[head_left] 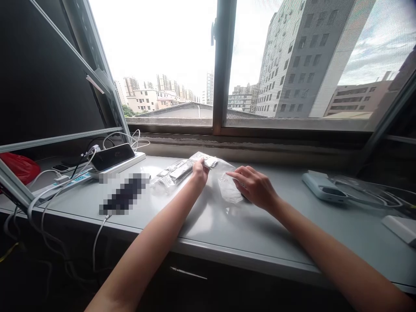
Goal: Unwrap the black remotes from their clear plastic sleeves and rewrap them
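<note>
My left hand (200, 171) is closed on a clear plastic bag (229, 188) with a whitish part near the fingers. The thin film stretches to the right and hangs just above the desk. At its right side, my right hand (255, 184) has the index finger extended over the film and the other fingers curled, seeming to grip its edge. A small dark thing shows under the right palm; its kind is unclear. Several flat items in clear wrapping, a packet pile (177, 171), lie on the desk just left of my left hand.
A phone (113, 157) leans on a power strip (138, 157) among white cables at left. Nearer lies a blurred-out dark object (125, 195) with a cable. At right are a light-blue device (323, 187), more cables and a white box (401, 227). A window ledge borders the back.
</note>
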Demonstrator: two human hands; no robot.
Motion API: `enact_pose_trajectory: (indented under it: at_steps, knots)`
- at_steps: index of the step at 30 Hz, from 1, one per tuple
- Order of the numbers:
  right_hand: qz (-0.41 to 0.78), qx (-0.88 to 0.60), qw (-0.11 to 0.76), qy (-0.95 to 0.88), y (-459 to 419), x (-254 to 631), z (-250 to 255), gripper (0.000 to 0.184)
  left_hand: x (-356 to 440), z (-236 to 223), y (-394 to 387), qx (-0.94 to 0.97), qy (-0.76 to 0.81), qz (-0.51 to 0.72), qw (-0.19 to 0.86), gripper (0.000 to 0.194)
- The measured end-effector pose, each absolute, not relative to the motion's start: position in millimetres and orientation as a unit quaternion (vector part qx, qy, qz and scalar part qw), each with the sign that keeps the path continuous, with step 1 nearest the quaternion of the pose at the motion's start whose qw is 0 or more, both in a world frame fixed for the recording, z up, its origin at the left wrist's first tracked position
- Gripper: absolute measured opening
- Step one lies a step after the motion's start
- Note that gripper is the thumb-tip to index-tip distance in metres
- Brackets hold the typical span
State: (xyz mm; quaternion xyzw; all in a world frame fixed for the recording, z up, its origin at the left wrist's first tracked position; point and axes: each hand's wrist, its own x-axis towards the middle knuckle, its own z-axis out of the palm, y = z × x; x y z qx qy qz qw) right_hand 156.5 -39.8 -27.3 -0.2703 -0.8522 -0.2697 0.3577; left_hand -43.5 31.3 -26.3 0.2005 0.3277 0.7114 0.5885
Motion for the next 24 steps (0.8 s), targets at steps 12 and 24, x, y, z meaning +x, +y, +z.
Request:
enact_pose_trajectory:
  at_steps: [12,24]
  knots:
    - [-0.341,-0.290,0.356,-0.820,-45.2,150.1,-27.3,0.027,-32.3,-25.6,28.0,0.189,0.339,0.687,0.615,0.020]
    - [-0.304,-0.199,0.327,-0.872,-44.8,154.8,-23.5,0.031,-37.4,-21.8,25.6,0.210,0.322,0.692,0.611,0.023]
